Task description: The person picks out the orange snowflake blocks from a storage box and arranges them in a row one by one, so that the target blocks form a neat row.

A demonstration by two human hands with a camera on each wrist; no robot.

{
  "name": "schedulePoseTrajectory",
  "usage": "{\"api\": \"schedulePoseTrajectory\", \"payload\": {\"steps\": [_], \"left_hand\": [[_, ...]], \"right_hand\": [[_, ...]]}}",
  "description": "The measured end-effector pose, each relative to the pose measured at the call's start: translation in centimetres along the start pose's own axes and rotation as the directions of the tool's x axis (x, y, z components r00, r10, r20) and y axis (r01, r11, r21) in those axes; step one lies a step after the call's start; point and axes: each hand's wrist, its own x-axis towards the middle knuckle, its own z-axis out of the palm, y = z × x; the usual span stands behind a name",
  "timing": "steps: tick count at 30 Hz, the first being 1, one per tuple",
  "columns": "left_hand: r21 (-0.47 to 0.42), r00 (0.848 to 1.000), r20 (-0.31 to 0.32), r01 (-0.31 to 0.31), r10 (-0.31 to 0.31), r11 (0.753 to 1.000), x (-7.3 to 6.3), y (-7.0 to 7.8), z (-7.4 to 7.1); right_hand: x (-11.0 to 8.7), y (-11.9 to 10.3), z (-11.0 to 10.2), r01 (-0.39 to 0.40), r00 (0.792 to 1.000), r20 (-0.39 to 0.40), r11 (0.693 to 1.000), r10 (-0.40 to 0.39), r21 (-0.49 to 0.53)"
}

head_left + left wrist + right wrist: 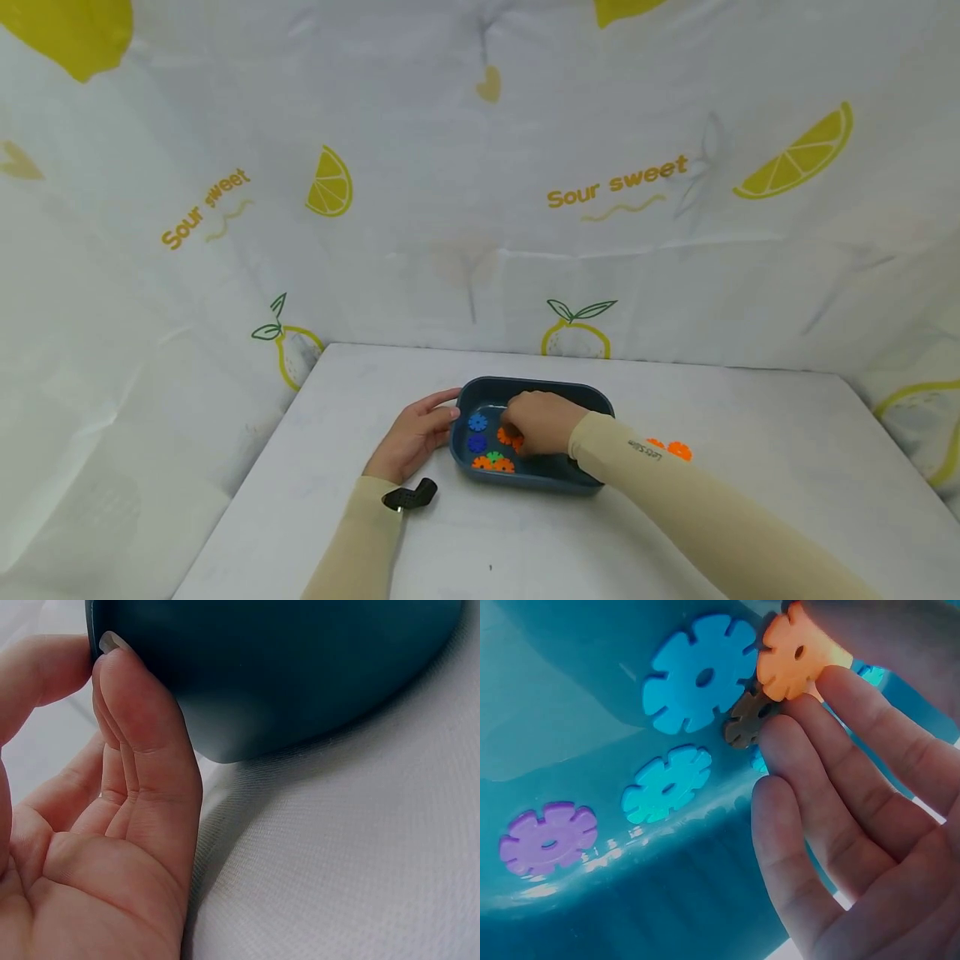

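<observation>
A dark blue tray (525,482) holds several notched plastic discs. My left hand (412,437) grips its left end, thumb (142,701) and fingers at the rim. Inside the tray, my right hand (543,422) pinches an orange notched disc (795,656) between thumb and fingertips. Right by those fingertips lie a large blue disc (701,675) and a dark brownish disc (744,720). A turquoise disc (667,785) and a purple-looking disc (549,838) sit farther along the tray floor. At the tray's near left corner, orange discs (482,464) crowd a green disc (494,457).
Outside the tray, orange discs (679,451) lie on the white-covered table (480,542), partly behind the right sleeve (675,487). A lemon-printed sheet (450,250) hangs along the table's back edge. The left wrist wears a black device (410,495).
</observation>
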Motion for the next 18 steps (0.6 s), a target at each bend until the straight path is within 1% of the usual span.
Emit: {"api": "schedulePoseTrajectory", "payload": {"steps": [4,9,14,18], "left_hand": [[-0.002,1.000,-0.005,0.007,-0.007,1.000,0.0,0.1,0.1],[0.010,1.000,-0.002,-0.004,0.004,1.000,-0.1,0.2,0.1],[-0.001,1.000,-0.003,-0.001,0.001,1.000,-0.2,0.2,0.2],[0.001,1.000,-0.004,0.000,0.000,1.000,-0.2,0.3,0.2]], "right_hand": [[-0.1,0.1,-0.2,0.000,1.000,-0.007,1.000,0.000,0.008],[-0.4,0.3,-0.3,-0.020,1.000,-0.011,0.999,0.020,0.025],[-0.4,1.0,-0.2,-0.040,0.999,-0.007,0.999,0.041,0.023],[-0.4,1.5,-0.3,-0.043,0.999,-0.008,0.998,0.044,0.052]]}}
